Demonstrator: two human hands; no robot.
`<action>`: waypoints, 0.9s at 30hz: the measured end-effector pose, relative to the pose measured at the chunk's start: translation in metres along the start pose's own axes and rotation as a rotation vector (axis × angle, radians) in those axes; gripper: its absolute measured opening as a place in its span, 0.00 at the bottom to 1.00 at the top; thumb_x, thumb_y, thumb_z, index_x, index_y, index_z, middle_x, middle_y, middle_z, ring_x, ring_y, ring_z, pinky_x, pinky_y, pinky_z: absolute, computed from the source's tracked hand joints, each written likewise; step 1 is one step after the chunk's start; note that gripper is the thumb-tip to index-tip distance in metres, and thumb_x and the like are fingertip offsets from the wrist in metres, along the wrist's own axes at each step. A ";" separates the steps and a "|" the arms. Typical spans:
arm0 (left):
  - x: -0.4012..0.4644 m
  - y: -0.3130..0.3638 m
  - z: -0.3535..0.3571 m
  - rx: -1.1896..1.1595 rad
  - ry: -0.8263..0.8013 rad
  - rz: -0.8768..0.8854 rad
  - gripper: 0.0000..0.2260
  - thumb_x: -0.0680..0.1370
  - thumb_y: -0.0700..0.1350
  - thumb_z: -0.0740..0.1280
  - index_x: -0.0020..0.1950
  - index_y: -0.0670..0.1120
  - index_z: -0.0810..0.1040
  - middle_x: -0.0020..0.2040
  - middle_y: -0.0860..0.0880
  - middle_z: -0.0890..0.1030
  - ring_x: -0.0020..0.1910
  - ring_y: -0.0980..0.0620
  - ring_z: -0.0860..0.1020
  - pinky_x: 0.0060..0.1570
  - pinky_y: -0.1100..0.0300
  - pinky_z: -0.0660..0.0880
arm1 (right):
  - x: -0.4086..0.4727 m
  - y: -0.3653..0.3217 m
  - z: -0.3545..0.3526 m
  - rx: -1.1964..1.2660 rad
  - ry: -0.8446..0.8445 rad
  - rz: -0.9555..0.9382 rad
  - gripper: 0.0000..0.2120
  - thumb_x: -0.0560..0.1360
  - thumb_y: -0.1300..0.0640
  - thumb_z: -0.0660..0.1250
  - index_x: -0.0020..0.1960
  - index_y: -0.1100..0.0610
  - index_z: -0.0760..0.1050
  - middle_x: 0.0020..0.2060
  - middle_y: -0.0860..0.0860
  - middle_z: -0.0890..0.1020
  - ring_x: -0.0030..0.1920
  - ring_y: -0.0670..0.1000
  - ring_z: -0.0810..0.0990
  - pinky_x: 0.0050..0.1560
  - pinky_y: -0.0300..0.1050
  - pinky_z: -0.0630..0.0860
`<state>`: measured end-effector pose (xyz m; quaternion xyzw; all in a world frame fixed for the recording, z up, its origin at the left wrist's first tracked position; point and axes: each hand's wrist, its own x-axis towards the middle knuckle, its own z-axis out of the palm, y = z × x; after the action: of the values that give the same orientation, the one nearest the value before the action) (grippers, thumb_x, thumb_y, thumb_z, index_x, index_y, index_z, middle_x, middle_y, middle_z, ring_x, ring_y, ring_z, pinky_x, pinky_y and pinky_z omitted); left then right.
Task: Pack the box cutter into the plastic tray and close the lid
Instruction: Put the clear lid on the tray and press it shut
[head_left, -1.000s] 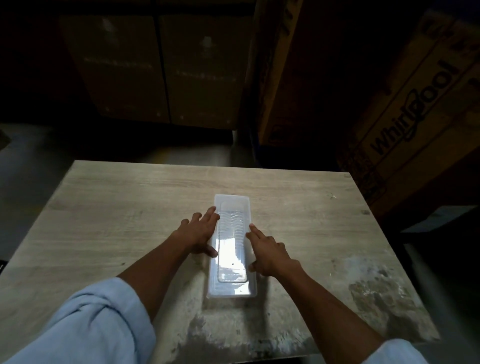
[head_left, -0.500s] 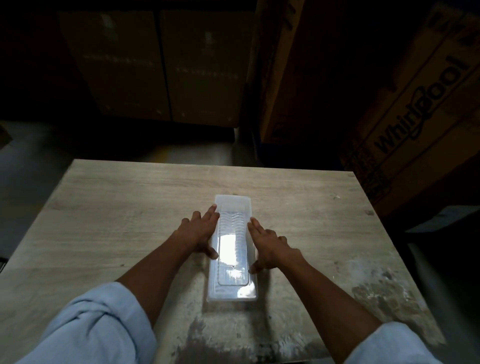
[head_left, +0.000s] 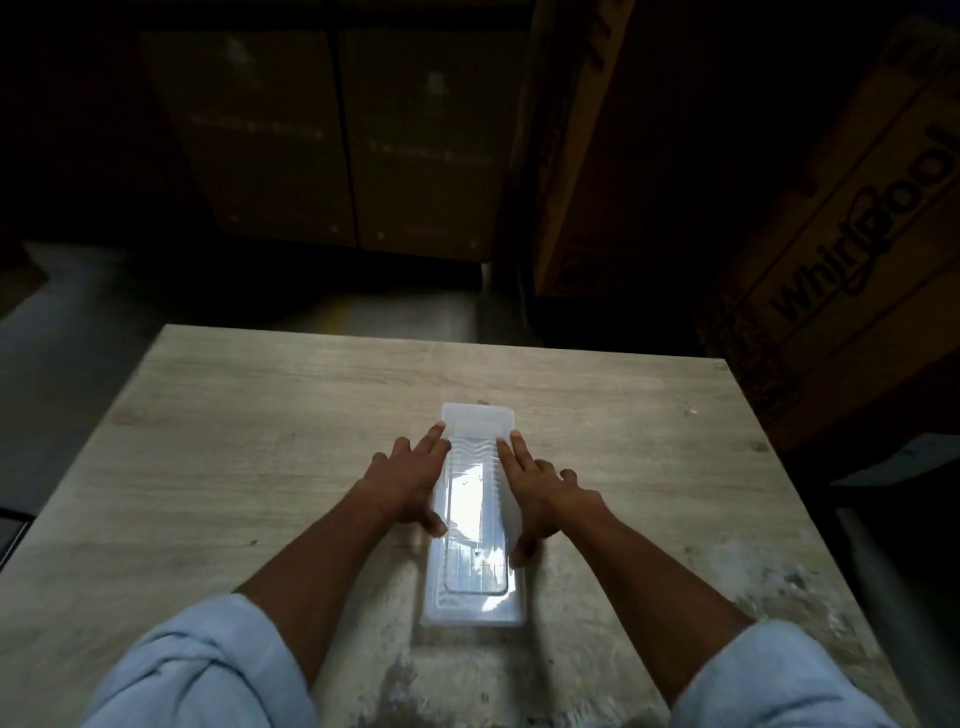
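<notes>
Fingers (head_left: 434, 441) of left hand (head_left: 410, 480) spread flat on left edge of clear plastic tray (head_left: 475, 519); right hand (head_left: 540, 493) same on right edge, nothing gripped. Lid down, tray mid wooden table (head_left: 234, 441). Box cutter: can't tell thru glare.

A pale wooden table (head_left: 260, 441), stained near its front edge, carries one clear plastic tray (head_left: 474, 605) with its lid closed.

A pale wooden table (head_left: 260, 441) stands in a dim room; behind it, big cardboard boxes (head_left: 852, 270) on grey floor (head_left: 78, 332).
</notes>
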<state>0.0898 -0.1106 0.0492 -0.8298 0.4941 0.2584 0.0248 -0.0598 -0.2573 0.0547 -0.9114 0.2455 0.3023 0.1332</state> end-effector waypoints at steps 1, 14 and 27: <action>0.000 0.000 0.000 -0.005 0.001 0.000 0.55 0.63 0.58 0.80 0.79 0.50 0.49 0.82 0.51 0.41 0.76 0.37 0.57 0.70 0.35 0.63 | 0.001 0.001 0.001 0.006 0.003 -0.001 0.75 0.58 0.45 0.85 0.78 0.50 0.26 0.79 0.54 0.28 0.80 0.66 0.49 0.75 0.73 0.49; 0.001 -0.003 -0.002 -0.078 -0.010 0.020 0.59 0.62 0.56 0.82 0.79 0.49 0.45 0.82 0.51 0.40 0.77 0.42 0.63 0.71 0.39 0.66 | -0.005 0.003 0.003 -0.036 0.075 0.016 0.74 0.57 0.42 0.84 0.79 0.55 0.30 0.82 0.53 0.37 0.79 0.64 0.53 0.75 0.73 0.53; 0.000 -0.004 0.004 -0.080 0.013 0.021 0.58 0.62 0.56 0.81 0.79 0.51 0.44 0.82 0.52 0.40 0.75 0.40 0.66 0.69 0.38 0.70 | -0.014 -0.001 0.010 -0.049 0.127 0.010 0.67 0.61 0.45 0.83 0.81 0.51 0.37 0.82 0.52 0.41 0.79 0.62 0.55 0.74 0.73 0.54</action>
<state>0.0913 -0.1071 0.0452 -0.8266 0.4922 0.2725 -0.0142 -0.0734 -0.2472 0.0558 -0.9304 0.2507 0.2506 0.0934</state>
